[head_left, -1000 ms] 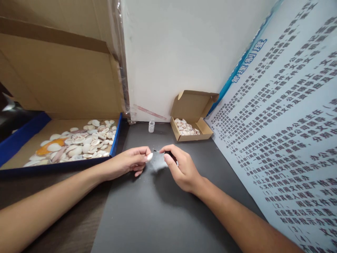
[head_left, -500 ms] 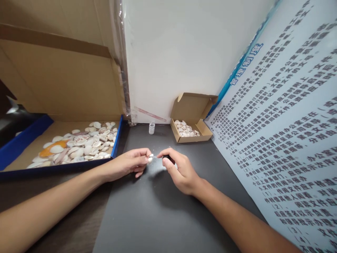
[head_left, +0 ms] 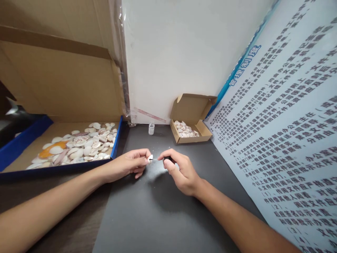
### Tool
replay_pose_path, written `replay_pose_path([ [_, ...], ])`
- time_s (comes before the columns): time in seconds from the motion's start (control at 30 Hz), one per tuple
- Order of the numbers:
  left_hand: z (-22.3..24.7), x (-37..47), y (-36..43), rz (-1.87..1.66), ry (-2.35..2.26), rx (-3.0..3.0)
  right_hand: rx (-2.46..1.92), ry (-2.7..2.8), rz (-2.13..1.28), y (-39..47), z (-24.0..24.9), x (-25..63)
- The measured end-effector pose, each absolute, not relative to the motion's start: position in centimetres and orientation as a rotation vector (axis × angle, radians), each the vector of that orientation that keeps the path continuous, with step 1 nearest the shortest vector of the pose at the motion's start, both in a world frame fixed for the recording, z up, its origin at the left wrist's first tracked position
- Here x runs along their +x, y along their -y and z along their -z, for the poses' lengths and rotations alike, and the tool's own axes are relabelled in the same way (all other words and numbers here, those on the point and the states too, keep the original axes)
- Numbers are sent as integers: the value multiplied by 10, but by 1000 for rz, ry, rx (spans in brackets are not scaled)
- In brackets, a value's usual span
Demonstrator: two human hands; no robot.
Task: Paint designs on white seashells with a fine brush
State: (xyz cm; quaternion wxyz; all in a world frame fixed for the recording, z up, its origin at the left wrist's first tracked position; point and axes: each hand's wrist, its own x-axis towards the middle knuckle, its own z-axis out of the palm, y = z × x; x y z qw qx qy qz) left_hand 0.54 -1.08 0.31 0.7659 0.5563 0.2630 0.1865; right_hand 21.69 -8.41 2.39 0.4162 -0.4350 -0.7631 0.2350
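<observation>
My left hand (head_left: 134, 162) pinches a small white seashell (head_left: 150, 157) between thumb and fingertips. My right hand (head_left: 180, 170) is closed around the black cap (head_left: 169, 160) of a small applicator brush. From the cap a thin pale stem points left, and its dark tip is at the shell, seemingly touching it. Behind my hands a small clear glass bottle (head_left: 151, 129) stands upright on the dark grey mat (head_left: 147, 218), with no cap on it.
At the left, a large blue-edged cardboard box (head_left: 116, 140) holds many shells and an orange piece (head_left: 50, 151). A small open carton (head_left: 193, 139) with more shells stands at the back right. A white panel (head_left: 184, 45) rises behind, and a printed board (head_left: 284, 116) leans along the right.
The brush tip and the shell have shifted slightly relative to each other, and the shell is turned a little in my left fingers. Both hands stay in nearly the same place.
</observation>
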Motion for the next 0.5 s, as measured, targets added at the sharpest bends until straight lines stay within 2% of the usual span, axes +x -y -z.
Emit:
replay_pose_path([
  [0.13,-5,6,12,-424,-606,1194,-1158,1876,-508,83,-25,217],
  [0.5,-10,8,14,-450,-647,1168,-1080,1903,-553,85,-23,217],
])
